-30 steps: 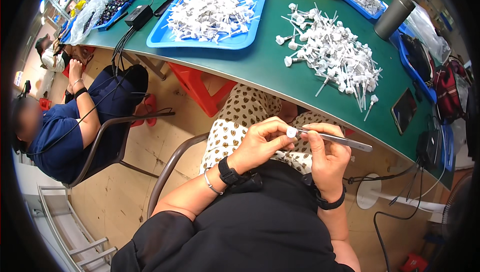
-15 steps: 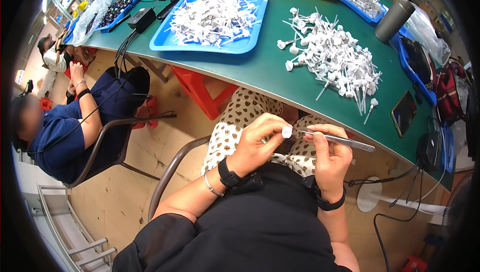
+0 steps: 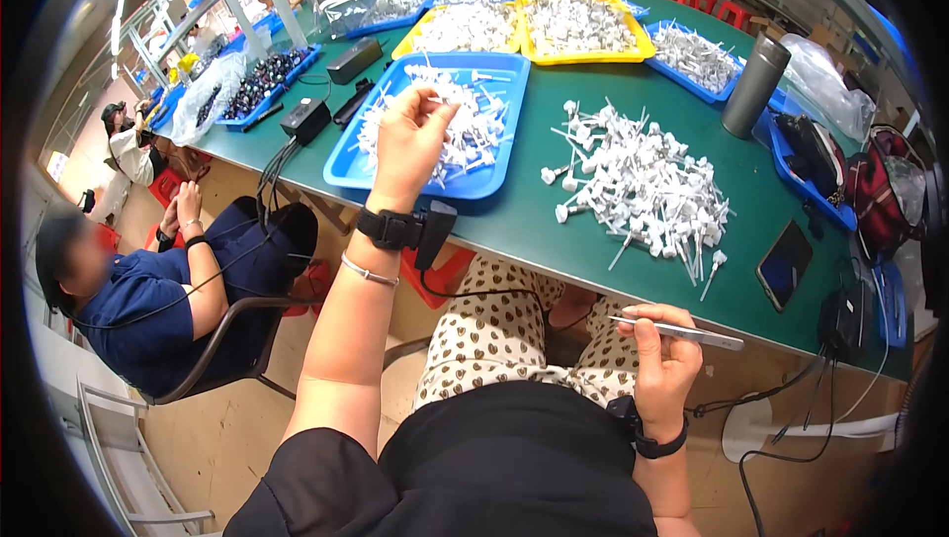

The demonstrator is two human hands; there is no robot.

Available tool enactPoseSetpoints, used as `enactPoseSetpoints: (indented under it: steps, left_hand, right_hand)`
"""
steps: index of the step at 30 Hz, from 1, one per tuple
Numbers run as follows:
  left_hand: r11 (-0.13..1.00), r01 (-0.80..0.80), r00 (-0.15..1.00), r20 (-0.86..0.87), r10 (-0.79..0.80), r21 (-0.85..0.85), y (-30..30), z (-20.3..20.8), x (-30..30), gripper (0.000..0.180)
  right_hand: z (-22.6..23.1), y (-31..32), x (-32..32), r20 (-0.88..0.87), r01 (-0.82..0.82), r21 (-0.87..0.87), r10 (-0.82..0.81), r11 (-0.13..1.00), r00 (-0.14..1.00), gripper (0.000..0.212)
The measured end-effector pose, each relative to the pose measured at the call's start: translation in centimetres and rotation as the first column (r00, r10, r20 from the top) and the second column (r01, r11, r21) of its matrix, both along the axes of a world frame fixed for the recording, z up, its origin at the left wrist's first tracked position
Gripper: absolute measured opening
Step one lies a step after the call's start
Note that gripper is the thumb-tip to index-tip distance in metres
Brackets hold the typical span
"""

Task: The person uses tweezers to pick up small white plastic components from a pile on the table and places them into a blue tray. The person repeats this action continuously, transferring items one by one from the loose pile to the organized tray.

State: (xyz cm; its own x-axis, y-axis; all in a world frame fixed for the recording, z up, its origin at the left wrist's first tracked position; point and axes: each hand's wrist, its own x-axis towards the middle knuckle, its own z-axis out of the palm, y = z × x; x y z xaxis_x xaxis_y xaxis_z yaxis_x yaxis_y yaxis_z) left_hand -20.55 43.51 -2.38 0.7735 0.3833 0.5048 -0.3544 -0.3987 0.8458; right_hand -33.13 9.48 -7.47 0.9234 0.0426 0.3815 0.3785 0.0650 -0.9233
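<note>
My left hand (image 3: 415,141) is over the blue tray (image 3: 346,181), thumb and fingers pinched together. A bit of white plastic shows at the fingertips; the hand hides most of it. Under and around the hand, the tray holds a heap of white plastic parts (image 3: 476,136), each with a small head and a thin stem. My right hand (image 3: 667,364) is closed around a pair of metal tweezers (image 3: 707,336) in front of the table edge, tips pointing left. On the green table (image 3: 534,225), a loose pile of similar white parts (image 3: 647,181) lies right of the tray.
Yellow trays (image 3: 539,54) and a blue tray (image 3: 727,94) of white parts stand farther back. A grey bottle (image 3: 756,87), a phone (image 3: 786,265) and a black adapter (image 3: 843,310) are at the right. Another black adapter (image 3: 304,120) sits left. A seated person (image 3: 148,290) is at my left.
My left hand has moved from near the tweezer tips, where it held a white part, forward and left to the blue tray. The right hand still holds the tweezers, slightly lower. The view has tilted up.
</note>
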Motion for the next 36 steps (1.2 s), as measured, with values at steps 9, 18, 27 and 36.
enactPoseSetpoints:
  steps: [9,18,27,36]
  left_hand:
    - [0.852,0.414,0.870,-0.135,-0.474,-0.321,-8.0,-2.5,-6.2,0.042]
    - [0.846,0.415,0.871,-0.122,-0.476,-0.336,-8.6,-3.4,-7.0,0.029]
    - [0.857,0.387,0.886,-0.120,-0.448,-0.339,-8.4,-4.0,-7.3,0.025]
    - [0.871,-0.171,0.979,-0.017,0.201,0.460,-0.5,2.1,0.8,0.040]
  right_hand:
    - [-0.1,-0.4,0.0,-0.040,0.018,-0.004,-0.018,1.000,0.999,0.012]
    - [-0.3,-0.2,0.0,-0.040,0.018,-0.034,-0.019,0.999,0.999,0.011]
    - [-0.6,-0.1,0.1,-0.057,-0.004,-0.042,0.002,0.999,0.998,0.011]
    - [-0.3,-0.2,0.2,-0.068,-0.009,-0.004,0.009,1.000,0.998,0.011]
